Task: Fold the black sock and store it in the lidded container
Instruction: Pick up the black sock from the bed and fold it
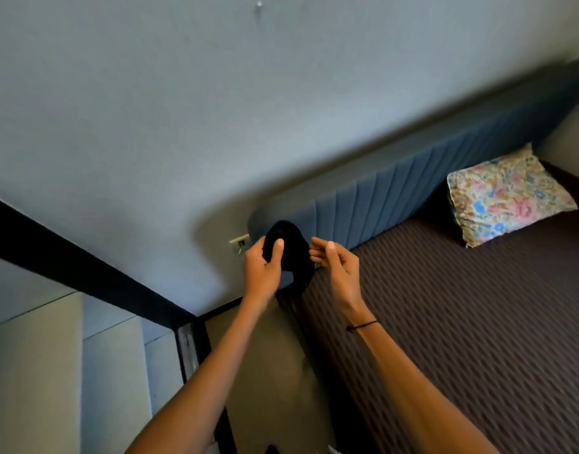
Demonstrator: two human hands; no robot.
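The black sock (pixel 293 253) is held up in the air in front of me, over the bed's near corner, bunched with its lower end hanging down. My left hand (pixel 260 271) grips its left side, thumb pressed on the fabric. My right hand (pixel 337 267) pinches the sock's right edge between thumb and fingers; a thin black band sits on that wrist. No lidded container is in view.
A bed with a brown patterned cover (pixel 461 322) fills the right side, with a blue padded headboard (pixel 396 185) and a floral pillow (pixel 507 194). A wall socket (pixel 239 241) sits left of the headboard. White steps (pixel 69 355) and a black rail (pixel 85 273) lie at left.
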